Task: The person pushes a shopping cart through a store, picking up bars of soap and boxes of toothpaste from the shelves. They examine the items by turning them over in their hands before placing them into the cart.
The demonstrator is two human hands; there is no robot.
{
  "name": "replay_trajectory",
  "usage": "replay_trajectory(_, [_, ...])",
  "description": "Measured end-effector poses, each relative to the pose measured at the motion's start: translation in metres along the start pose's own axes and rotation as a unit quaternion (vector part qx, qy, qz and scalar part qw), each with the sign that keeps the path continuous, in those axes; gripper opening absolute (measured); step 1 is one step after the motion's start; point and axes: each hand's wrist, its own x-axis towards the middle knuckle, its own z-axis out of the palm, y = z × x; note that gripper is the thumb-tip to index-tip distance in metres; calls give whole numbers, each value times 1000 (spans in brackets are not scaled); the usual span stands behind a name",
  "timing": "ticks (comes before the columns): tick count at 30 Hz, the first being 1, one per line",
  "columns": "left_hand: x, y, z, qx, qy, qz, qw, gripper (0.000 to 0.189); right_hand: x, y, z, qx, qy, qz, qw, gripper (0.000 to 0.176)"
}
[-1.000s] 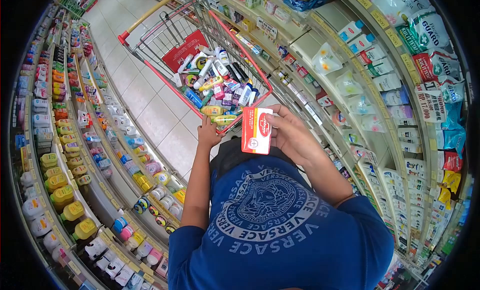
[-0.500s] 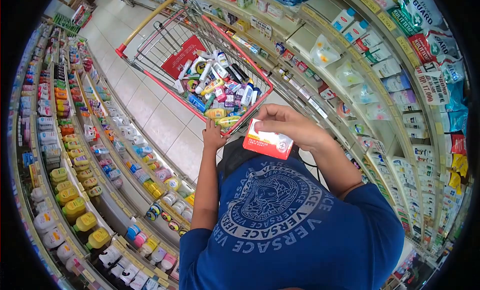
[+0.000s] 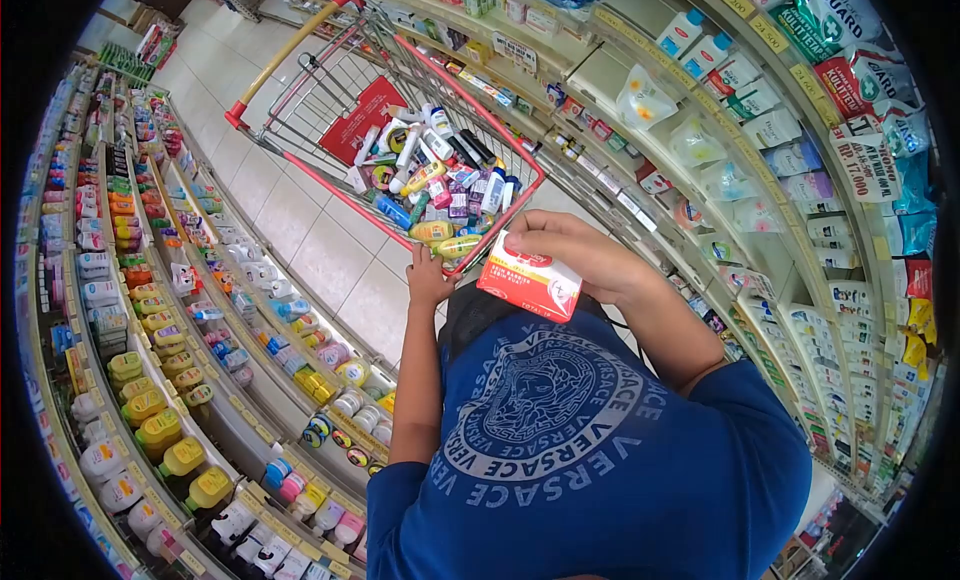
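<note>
Box (image 3: 530,280) was gripped in right hand (image 3: 578,248), between cart (image 3: 362,122) and blue shirt (image 3: 640,460). Box's long side sloped out from cart's near corner. Left hand (image 3: 428,280) held that corner. Right hand was closest to box, left hand farther off.

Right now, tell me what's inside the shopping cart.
The shopping cart holds a jumbled pile, including a blue bottle, a white bottle, yellow bottles and black containers. Whatever lies beneath that top layer is covered, so I cannot tell what it is.
</note>
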Motion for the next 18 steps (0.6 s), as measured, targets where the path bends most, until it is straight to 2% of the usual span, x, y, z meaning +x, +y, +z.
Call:
replay_trajectory(7, [-1, 2, -2, -15, 7, -1, 1000, 55, 1, 0, -4, 55, 16, 7, 998, 16])
replay_trajectory(18, [-1, 0, 1, -24, 25, 14, 999, 52, -6, -1, -6, 69, 50, 23, 996, 34])
